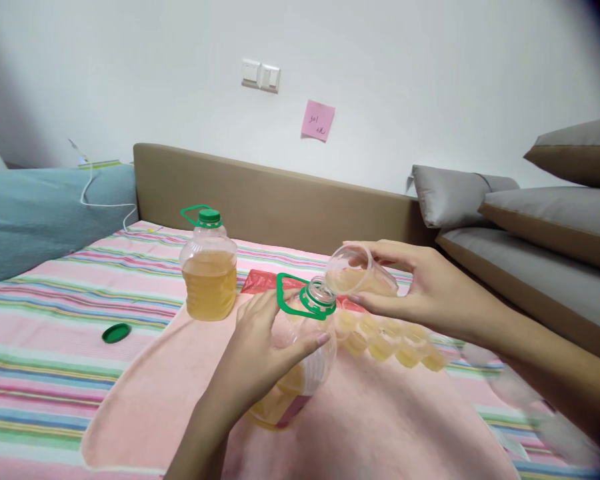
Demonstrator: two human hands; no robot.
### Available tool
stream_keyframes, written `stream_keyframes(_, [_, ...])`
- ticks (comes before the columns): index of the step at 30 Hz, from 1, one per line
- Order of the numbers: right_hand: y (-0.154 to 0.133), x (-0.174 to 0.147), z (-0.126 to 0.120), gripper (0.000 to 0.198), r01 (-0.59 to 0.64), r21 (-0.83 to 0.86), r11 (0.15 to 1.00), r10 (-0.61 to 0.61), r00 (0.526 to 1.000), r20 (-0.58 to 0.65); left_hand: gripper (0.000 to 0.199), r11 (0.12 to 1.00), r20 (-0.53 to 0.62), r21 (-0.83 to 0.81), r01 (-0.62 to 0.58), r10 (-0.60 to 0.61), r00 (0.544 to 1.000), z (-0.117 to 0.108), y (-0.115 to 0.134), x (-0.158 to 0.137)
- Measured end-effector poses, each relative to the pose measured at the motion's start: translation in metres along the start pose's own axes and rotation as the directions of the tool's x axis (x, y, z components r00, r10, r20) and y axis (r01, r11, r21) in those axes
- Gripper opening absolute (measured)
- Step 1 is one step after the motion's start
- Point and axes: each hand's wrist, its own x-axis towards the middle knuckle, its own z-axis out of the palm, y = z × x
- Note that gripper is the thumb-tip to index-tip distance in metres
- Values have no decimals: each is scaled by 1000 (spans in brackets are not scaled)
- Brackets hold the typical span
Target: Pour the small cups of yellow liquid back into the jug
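With its fingers wrapped round the upper part, my left hand (265, 343) grips a clear plastic jug (325, 353) that holds yellowish liquid. The jug's mouth is uncapped, and a green ring handle (285, 297) circles its neck. My right hand (425, 283) holds a clear plastic cup (363, 273) tipped over toward that mouth. Pale yellow liquid lies in the cup, its rim at the jug's opening. Just beyond my hands stand several cups of yellow liquid (380, 337), in rows. A loose green cap (117, 333) lies at the left.
A second jug (210, 287), capped in green, stands upright at the back left. Red plastic film (260, 281) lies behind my hands. A pink mat (145, 400) covers part of the striped sheet (40, 360). Grey cushions (555, 253) are stacked at the right, before a brown headboard (280, 197).
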Motion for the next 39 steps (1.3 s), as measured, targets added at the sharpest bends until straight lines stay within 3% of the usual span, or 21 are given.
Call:
stream_keyframes(11, [-4, 2, -3, 39, 74, -34, 997, -74, 997, 10, 59, 1000, 0, 7, -15, 15, 1000, -1, 0, 0])
stream_keyframes(16, [-9, 6, -4, 44, 97, -59, 994, -95, 995, 30, 58, 1000, -9, 19, -16, 17, 1000, 0, -1, 0])
stream_keyframes(22, [-16, 9, -7, 36, 146, -112, 983, -138, 987, 82, 56, 1000, -7, 6, -28, 28, 1000, 0, -1, 2])
stream_keyframes(39, [-13, 9, -10, 43, 191, -225, 955, -179, 981, 74, 56, 1000, -5, 14, -25, 25, 1000, 0, 0, 1])
